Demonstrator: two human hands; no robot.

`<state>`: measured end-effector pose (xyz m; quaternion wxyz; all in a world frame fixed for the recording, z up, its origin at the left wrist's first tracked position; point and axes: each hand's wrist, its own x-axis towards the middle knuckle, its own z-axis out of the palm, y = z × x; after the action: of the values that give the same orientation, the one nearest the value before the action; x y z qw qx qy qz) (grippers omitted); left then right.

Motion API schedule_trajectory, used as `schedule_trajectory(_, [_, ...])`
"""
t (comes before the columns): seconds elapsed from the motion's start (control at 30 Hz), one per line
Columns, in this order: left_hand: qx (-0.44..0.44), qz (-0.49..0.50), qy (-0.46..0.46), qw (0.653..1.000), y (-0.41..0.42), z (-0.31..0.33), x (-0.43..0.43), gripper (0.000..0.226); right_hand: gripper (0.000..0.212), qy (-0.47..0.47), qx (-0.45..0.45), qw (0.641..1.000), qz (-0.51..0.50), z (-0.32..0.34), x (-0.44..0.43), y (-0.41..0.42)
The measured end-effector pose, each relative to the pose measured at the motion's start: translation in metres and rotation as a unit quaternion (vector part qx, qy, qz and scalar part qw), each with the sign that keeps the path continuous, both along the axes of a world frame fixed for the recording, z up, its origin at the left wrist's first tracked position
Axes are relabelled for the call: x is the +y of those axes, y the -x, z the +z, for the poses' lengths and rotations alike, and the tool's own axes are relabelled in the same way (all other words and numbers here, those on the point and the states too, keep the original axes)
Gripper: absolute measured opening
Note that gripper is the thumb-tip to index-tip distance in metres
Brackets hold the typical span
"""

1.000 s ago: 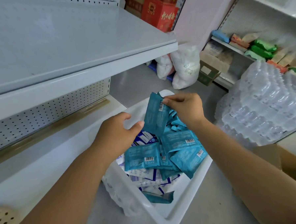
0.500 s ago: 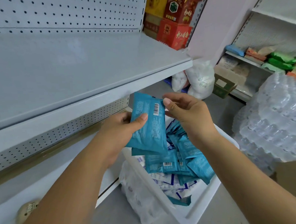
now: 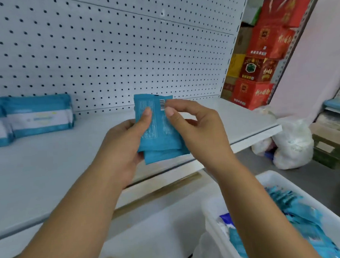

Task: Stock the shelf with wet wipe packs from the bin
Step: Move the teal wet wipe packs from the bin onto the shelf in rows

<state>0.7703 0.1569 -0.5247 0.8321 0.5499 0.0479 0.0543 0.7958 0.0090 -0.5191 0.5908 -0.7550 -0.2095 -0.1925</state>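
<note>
Head view: wet wipe packs (image 3: 157,133) held upright just above the shelf (image 3: 68,163), gripped by left hand (image 3: 124,143), pinched at the top by right hand (image 3: 196,127) thumb and forefinger. Square the edges, then stand them beside the stocked packs (image 3: 38,116) at left, barcode backward.

Stocked packs (image 3: 36,116) left on shelf (image 3: 68,154); bin (image 3: 270,178) below right.
</note>
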Motion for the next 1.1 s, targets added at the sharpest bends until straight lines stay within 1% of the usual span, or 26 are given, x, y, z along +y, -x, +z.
schedule_trajectory(0.07, [-0.011,0.022,0.022,0.999,0.003,0.011,0.033,0.038,0.019,0.037,-0.025,0.998,0.032,0.004,0.035,-0.003])
schedule_trajectory(0.13, [-0.018,0.032,0.057,0.998,0.011,0.023,0.066,0.038,0.032,0.073,-0.035,0.994,0.068,0.009,0.07,-0.003])
schedule_trajectory(0.23, [-0.04,0.039,0.074,0.996,0.019,0.037,0.106,0.044,0.051,0.093,-0.026,0.987,0.125,0.021,0.112,-0.005])
schedule_trajectory(0.37, [-0.069,0.022,0.088,0.994,0.014,0.043,0.15,0.057,0.075,0.112,0.004,0.976,0.187,0.032,0.153,-0.016])
schedule_trajectory(0.4, [-0.07,0.016,0.093,0.993,0.01,0.042,0.159,0.058,0.075,0.117,0.011,0.972,0.201,0.032,0.16,-0.019])
schedule_trajectory(0.43, [-0.07,0.013,0.094,0.993,0.007,0.04,0.166,0.058,0.071,0.115,0.018,0.97,0.214,0.032,0.167,-0.021])
schedule_trajectory(0.5, [-0.074,0.018,0.073,0.994,0.0,0.03,0.175,0.051,0.059,0.079,0.031,0.97,0.227,0.025,0.178,-0.026])
schedule_trajectory(0.57, [-0.083,0.037,0.024,0.996,-0.009,0.014,0.175,0.04,0.044,0.033,0.042,0.975,0.215,0.014,0.185,-0.031])
schedule_trajectory(0.63, [-0.078,0.071,-0.009,0.994,-0.017,-0.003,0.169,0.034,0.034,-0.013,0.079,0.974,0.21,0.003,0.188,-0.037])
schedule_trajectory(0.7, [-0.061,0.117,-0.002,0.991,-0.023,-0.012,0.162,0.037,0.039,-0.091,0.153,0.955,0.236,-0.007,0.19,-0.043])
schedule_trajectory(0.8, [-0.046,0.16,0.036,0.985,-0.027,-0.017,0.157,0.047,0.047,-0.199,0.242,0.909,0.275,-0.017,0.194,-0.048])
schedule_trajectory(0.87, [-0.039,0.186,0.044,0.981,-0.028,-0.02,0.157,0.05,0.048,-0.224,0.271,0.895,0.273,-0.021,0.194,-0.048])
schedule_trajectory(1.0, [0.001,0.253,0.081,0.964,-0.03,-0.029,0.164,0.056,0.051,-0.251,0.315,0.885,0.233,-0.031,0.19,-0.049])
schedule_trajectory(1.1, [0.017,0.267,0.112,0.957,-0.029,-0.034,0.174,0.067,0.043,-0.324,0.332,0.855,0.231,-0.033,0.184,-0.049])
